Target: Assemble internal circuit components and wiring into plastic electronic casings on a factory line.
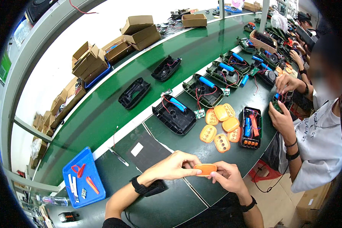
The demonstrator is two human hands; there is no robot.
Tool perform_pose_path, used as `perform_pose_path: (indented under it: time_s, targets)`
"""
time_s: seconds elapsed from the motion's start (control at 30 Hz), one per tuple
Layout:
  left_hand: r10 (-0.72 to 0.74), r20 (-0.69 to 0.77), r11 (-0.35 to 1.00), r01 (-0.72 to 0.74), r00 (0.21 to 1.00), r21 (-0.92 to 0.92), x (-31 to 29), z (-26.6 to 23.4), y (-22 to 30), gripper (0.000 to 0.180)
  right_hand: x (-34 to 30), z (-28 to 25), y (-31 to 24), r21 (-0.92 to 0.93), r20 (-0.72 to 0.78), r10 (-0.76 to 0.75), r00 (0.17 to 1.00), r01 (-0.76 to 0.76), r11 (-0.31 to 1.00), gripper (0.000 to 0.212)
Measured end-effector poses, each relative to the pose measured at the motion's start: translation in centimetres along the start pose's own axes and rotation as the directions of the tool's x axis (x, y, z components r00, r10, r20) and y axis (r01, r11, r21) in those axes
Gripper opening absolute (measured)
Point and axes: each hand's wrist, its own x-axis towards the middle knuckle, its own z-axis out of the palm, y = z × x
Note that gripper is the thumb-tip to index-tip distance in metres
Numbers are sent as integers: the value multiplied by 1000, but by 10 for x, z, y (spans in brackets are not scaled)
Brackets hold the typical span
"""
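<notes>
Between my two hands is an orange rounded plastic cover, its smooth face turned up (206,169). My left hand (176,166) pinches its left end between thumb and fingers. The thumb and fingers of my right hand (228,178) grip its right end. Beyond them lies a loose pile of similar orange covers (230,124), several showing round holes. Right of the pile stands a black housing (258,114) with a blue cell, red wires and a row of orange buttons. Another black housing (171,123), with a blue cell and a small circuit board, lies farther off.
At left a blue tray (81,156) holds red and white strips. A thin pointed tool (119,157) lies near it. Two black shells (134,93) rest on the green belt (102,114). A co-worker's hands (283,114) handle parts at right. Cardboard boxes (140,36) line the far side.
</notes>
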Motion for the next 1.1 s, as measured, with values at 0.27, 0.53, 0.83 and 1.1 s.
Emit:
perform_pose_path:
  time_s: [0.27,0.53,0.83,1.1]
  targets:
    - [17,-45,999,-14,999,52,4,5,-4,29,-1,-2,0,-25,-5,-23,1000,23,999,20]
    - [-5,8,993,6,1000,-116,4,4,-9,28,3,0,-2,3,-24,-13,1000,13,1000,19]
    - [-49,-15,994,47,999,-96,3,6,-8,31,2,-3,-5,87,-14,8,1000,-6,996,20]
    - [8,5,995,-8,1000,-95,3,3,-7,34,3,2,-10,94,-55,1,998,4,996,18]
